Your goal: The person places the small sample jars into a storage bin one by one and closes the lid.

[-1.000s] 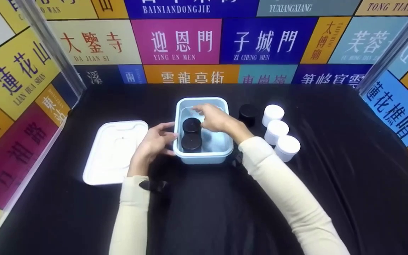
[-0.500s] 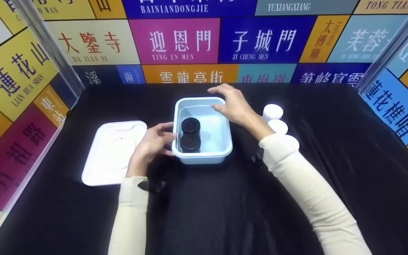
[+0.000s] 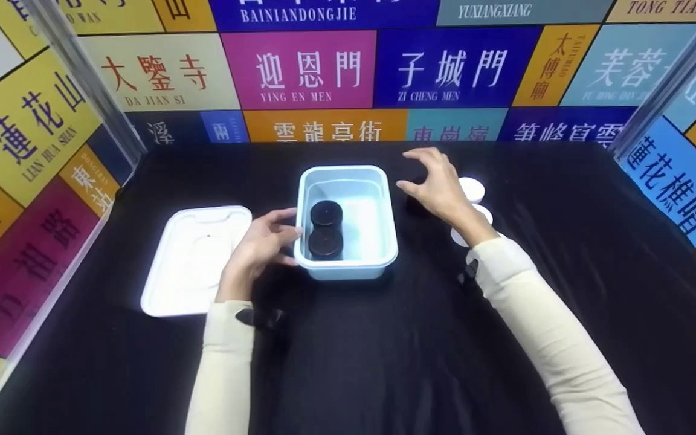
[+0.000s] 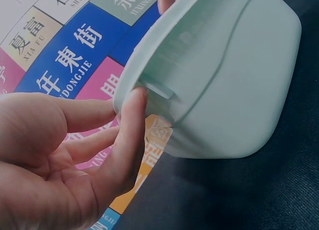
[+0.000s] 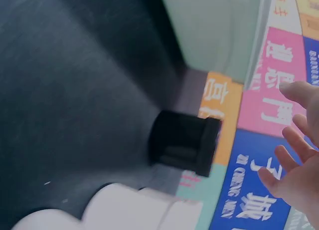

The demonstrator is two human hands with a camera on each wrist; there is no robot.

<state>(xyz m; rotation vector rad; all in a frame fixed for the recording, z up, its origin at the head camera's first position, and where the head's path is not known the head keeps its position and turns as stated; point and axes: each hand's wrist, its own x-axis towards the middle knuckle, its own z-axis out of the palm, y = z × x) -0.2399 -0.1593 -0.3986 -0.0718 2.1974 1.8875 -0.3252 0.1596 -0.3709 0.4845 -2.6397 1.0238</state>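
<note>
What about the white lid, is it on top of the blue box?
No, the white lid lies on the black tabletop to the left of the blue box, whose top is open.

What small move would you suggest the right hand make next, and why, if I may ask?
I would probably bring the right hand to the black jar outside the container and grip it: that hand is near it, holding nothing; two black jars already sit inside with room beside them, and the left hand touches the container.
</note>
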